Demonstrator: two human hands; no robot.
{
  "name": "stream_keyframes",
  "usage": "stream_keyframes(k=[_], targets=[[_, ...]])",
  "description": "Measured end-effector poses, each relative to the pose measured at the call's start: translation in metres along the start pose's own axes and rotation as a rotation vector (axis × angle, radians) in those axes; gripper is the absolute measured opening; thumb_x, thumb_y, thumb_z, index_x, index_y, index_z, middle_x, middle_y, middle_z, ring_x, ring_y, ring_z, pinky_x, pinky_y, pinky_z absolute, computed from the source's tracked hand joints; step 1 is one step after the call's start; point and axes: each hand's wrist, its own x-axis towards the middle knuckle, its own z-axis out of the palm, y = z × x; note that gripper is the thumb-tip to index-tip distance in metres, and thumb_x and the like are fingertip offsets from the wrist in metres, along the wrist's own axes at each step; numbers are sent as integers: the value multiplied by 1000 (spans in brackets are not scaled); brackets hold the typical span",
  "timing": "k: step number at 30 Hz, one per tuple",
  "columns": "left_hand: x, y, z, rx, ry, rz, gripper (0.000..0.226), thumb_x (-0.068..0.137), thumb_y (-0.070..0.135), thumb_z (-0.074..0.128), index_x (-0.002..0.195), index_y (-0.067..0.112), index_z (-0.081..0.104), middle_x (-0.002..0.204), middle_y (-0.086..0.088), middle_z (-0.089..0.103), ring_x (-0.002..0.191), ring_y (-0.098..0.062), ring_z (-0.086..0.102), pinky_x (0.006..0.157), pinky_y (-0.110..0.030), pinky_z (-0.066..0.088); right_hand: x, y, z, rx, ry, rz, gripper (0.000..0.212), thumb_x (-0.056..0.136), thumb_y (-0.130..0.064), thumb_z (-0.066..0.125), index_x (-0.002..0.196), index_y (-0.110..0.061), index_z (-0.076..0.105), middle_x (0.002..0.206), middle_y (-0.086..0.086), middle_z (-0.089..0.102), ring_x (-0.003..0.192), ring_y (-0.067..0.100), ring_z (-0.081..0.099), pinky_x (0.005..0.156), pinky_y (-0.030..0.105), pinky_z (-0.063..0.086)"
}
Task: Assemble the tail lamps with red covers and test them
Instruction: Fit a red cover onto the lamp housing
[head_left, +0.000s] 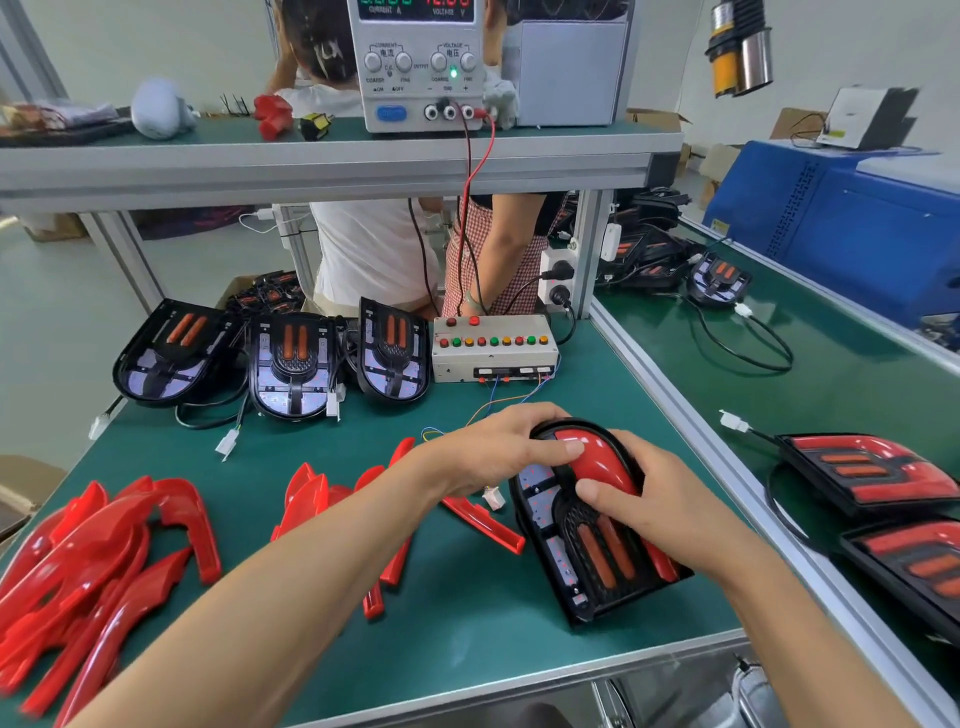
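On the green table (467, 613), near its front right corner, lies a black tail lamp housing (587, 545) with a red cover (597, 457) seated over its curved upper end. Both hands work on it. The left hand (498, 452) reaches across from the left, its fingers laid over the top of the cover with the fingertips pressing on the red plastic and curling around the housing's far rim; this grip looks pressed down and wrapped rather than spread. The right hand (654, 499) holds the lamp from the right side, thumb flat on the cover near its middle and the other fingers hidden behind the housing edge, so the cover is pinched against the body. Held this way, the two hands probably squeeze the cover into its seat while keeping the housing from sliding on the mat. The lamp's lower part, with its two orange bars, points toward the person and is left uncovered. To the left lies a heap of loose red covers (104, 551), and a few more (337, 499) lie just beside the left forearm, within easy reach for the next units. Three bare housings (291, 358) stand in a row at the back, beside the button test box (493, 345), whose leads run up to the power supply (415, 62) on the shelf. Finished lamps (872, 473) rest on the neighbouring table to the right.
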Motion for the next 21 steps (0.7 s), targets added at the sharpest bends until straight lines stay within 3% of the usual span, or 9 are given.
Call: stream_keyframes(k=[5,10,16,19,21], targets=[[2,-3,-10,-34,13,-35,24,99,15,63,120,5,62,116,-8,68,108,-18,64,109,-40,47,-30,25,-15,173,-108,33,57,76,-67,75,125,-39,68,121,-14,74,113,7,70,90,17,54],[7,-6,-6,-38,-11,-51,15,99,15,63,114,12,64,107,1,70,100,-11,67,97,-26,51,-49,43,-9,155,-71,59,32,93,-45,69,125,-43,69,118,-8,76,110,14,71,95,33,57],[4,-2,-9,-15,11,-54,22,99,20,64,119,11,64,113,-2,70,106,-15,67,105,-35,49,-50,39,-2,143,-1,41,31,88,-46,66,118,-53,68,110,-13,77,101,7,72,85,21,58],[3,-1,-6,34,43,-57,24,98,20,65,119,9,64,114,-5,71,108,-20,67,107,-41,48,-50,39,-1,181,-39,67,25,87,-50,70,112,-47,68,107,-7,77,97,11,73,85,33,60],[3,1,-2,53,44,-46,27,95,19,67,118,4,64,112,-9,70,105,-22,66,108,-48,47,-48,34,3,200,-84,72,30,86,-59,73,113,-50,65,111,-9,75,100,9,72,82,29,59]])
